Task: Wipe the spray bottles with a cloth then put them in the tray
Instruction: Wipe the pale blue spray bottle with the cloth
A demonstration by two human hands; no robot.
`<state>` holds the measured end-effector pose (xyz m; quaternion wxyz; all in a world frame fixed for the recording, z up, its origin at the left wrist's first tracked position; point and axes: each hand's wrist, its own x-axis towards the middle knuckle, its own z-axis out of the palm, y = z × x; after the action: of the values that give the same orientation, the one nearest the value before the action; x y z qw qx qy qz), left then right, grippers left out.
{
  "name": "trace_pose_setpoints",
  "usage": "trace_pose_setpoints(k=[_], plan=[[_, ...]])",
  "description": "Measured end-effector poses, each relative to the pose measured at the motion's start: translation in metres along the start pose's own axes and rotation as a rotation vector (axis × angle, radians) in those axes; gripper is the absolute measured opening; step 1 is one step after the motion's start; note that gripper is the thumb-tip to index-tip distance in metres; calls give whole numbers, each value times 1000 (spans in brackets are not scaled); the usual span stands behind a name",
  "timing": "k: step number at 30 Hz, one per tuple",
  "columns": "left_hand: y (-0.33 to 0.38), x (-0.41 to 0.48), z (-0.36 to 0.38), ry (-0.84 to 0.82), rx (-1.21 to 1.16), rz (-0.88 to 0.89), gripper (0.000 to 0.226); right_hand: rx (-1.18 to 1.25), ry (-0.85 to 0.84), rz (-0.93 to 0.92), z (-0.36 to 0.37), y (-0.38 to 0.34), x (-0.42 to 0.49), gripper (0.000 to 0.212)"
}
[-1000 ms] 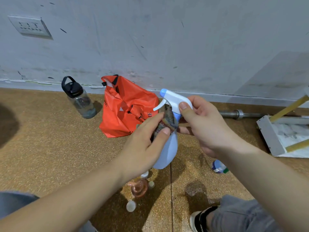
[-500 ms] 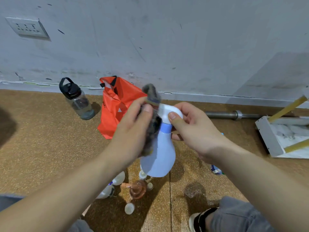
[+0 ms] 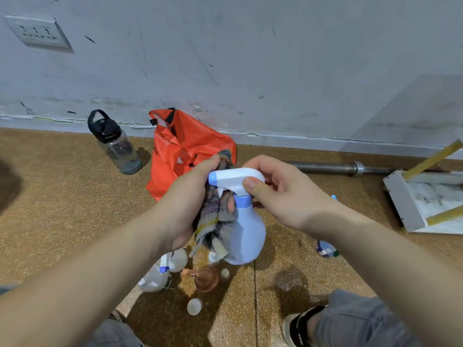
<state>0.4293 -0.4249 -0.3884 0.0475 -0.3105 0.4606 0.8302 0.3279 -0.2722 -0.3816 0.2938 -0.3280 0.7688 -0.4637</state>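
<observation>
Spray bottle (image 3: 248,231) turned, left hand (image 3: 185,204) clutching cloth (image 3: 213,221) lower, right hand (image 3: 283,194) pinching its top

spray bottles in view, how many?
4 discernible: pale blue bottle gripped by the right hand; clear bottle on the floor below the left hand, which holds the cloth; amber bottle beside it; another bottle partly hidden behind the right forearm. The arms may hide more.

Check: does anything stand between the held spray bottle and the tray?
Nothing visible blocks it. The spray bottle is in the air, right hand on its head, left hand holding the cloth to it. Only a small bottle lies on the floor toward the tray, likely below a carry path.
</observation>
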Motion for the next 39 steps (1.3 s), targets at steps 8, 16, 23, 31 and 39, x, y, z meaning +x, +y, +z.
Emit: trace_pose_setpoints(k=[8, 16, 23, 31, 39], plan=[[-14, 0, 8, 146, 212, 402, 31, 217, 142, 249, -2, 0, 5, 30], [-28, -8, 9, -13, 581, 535, 19, 313, 141, 388, 7, 12, 11, 52], [-2, 3, -9, 420, 242, 442, 30, 110, 177, 220, -11, 5, 5, 50], [-29, -7, -7, 116, 1119, 966, 21, -72, 167, 173, 2, -4, 4, 43], [-25, 30, -40, 274, 1017, 610, 27, -126, 143, 74, -1, -16, -11, 41]])
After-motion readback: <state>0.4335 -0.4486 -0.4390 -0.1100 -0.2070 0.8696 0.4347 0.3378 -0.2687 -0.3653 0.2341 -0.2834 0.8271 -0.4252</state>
